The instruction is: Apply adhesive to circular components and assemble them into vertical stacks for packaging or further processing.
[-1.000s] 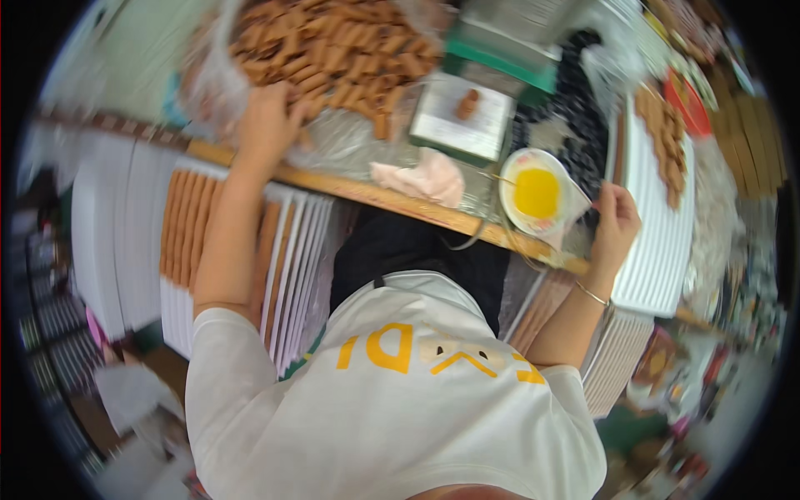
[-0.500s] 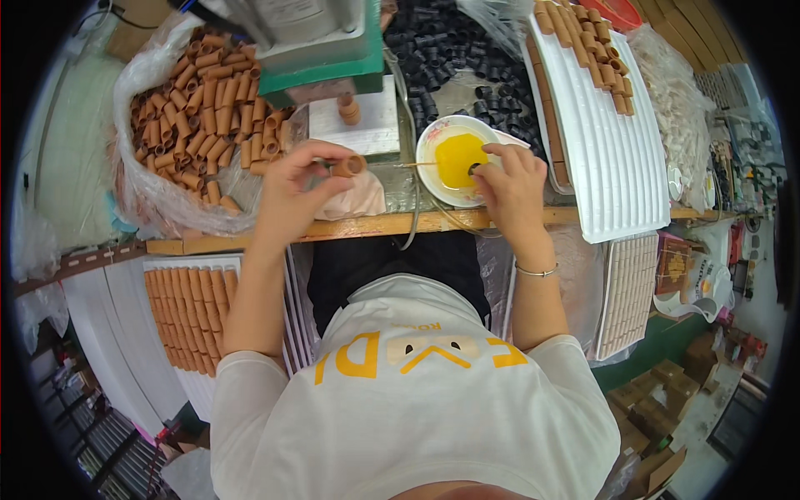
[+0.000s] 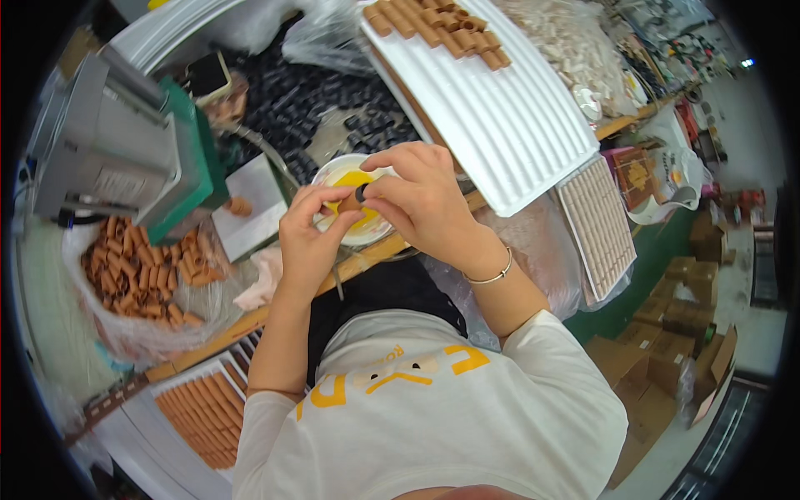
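Over the bowl, my two hands meet. My left hand (image 3: 308, 237) pinches a short orange-brown tube (image 3: 347, 204) between thumb and fingers. A small black ring-shaped piece (image 3: 361, 193) is pinched in my right hand (image 3: 427, 204), at the upper end of the tube. Whether it sits in the tube or only touches it, I cannot tell. Beneath them stands a white bowl (image 3: 327, 173) with yellow liquid (image 3: 353, 178) in it, partly covered by my fingers.
A grey and green press (image 3: 117, 158) stands left, a brown piece (image 3: 239, 207) at its white plate (image 3: 250, 187). Brown tubes (image 3: 125, 267) fill a plastic bag. Black pieces (image 3: 283, 117) lie behind the bowl. A ridged white tray (image 3: 508, 125) holding brown tubes overhangs the table edge (image 3: 375, 254).
My view has swung to the right. The hands, apart before, have come together over the bowl, bringing the black piece from the yellow liquid to the tube's end.
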Demonstrator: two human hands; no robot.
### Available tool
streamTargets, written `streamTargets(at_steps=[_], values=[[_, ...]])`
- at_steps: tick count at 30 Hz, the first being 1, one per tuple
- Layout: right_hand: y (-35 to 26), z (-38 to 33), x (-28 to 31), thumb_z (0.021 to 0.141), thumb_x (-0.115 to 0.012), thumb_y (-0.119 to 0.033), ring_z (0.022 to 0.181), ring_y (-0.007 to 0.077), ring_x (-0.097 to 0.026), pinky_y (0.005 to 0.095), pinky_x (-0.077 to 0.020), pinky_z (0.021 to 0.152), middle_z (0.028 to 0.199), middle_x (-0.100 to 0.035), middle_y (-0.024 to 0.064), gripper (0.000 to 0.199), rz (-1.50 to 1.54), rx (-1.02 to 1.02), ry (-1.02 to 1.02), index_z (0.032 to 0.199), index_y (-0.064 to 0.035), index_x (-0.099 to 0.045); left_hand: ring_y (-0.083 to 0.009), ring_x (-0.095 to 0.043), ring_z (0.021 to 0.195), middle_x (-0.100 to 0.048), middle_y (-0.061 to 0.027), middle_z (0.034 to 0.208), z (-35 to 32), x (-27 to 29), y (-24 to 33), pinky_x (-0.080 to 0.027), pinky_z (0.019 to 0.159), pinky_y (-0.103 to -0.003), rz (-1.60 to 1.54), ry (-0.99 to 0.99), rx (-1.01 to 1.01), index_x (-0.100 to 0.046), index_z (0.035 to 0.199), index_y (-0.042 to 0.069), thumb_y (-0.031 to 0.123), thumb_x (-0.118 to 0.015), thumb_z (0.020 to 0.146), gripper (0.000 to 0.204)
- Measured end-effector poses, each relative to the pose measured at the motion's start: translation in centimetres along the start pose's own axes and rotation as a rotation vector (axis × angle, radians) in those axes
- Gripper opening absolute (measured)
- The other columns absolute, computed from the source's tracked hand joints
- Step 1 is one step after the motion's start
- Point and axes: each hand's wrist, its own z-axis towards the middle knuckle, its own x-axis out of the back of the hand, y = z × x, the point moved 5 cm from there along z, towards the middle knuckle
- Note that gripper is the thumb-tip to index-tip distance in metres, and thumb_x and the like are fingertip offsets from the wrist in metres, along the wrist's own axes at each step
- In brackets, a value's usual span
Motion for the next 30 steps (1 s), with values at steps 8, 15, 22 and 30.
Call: streamTargets(at_steps=[8, 15, 22, 30], values=[[20.4, 4.6, 7.1, 0.077, -0.078, -0.041, 0.089, 0.0286, -0.062, 0.0377, -0.0505, 0.075, 0.098, -0.061, 0.0126, 0.04, -0.396, -0.693, 0.318, 0.095, -0.0084, -0.064, -0.0144, -0.064, 0.096, -0.058, -0.0068, 0.112, 0.1, 0.2, -1.7, -0.051, 0.086, -0.024, -0.344, -0.043, 0.213, -0.058, 0.116, -0.003, -0.005, -0.064, 0.087, 0.03], [25.1, 6.3, 5.7, 0.078, -0.077, -0.038, 0.091, 0.0274, -0.063, 0.0395, -0.0512, 0.077, 0.101, -0.06, 0.0099, 0.035, -0.685, -0.705, 0.15, 0.099, -0.0116, -0.067, -0.0126, -0.061, 0.1, -0.06, -0.0049, 0.107, -0.4, 2.7, -2.6, -0.048, 0.081, -0.023, -0.266, 0.011, 0.204, -0.058, 0.119, -0.002, -0.001, -0.064, 0.089, 0.03], [5.3, 3.8, 0.8, 0.077, -0.077, -0.015, 0.074, 0.0268, -0.068, 0.0343, -0.0529, 0.067, 0.082, -0.069, 0.0074, 0.026, 0.18, -0.232, -0.09, 0.096, -0.0071, -0.062, -0.0114, -0.06, 0.096, -0.063, -0.0079, 0.111, -1.0, 4.5, -1.9, -0.046, 0.083, -0.022, -0.326, 0.107, 0.174, -0.059, 0.115, -0.003, -0.001, -0.067, 0.087, 0.029], [-2.6, 3.3, -6.9, 0.066, -0.08, -0.009, 0.086, 0.0286, -0.059, 0.0382, -0.0454, 0.076, 0.091, -0.063, 0.0081, 0.054, 0.232, 0.073, -0.206, 0.116, -0.0061, -0.061, -0.0054, -0.059, 0.083, -0.065, -0.0037, 0.099, -3.5, 8.9, -1.7, -0.045, 0.067, -0.018, -0.23, 0.109, 0.25, -0.063, 0.11, -0.001, -0.004, -0.069, 0.084, 0.027]])
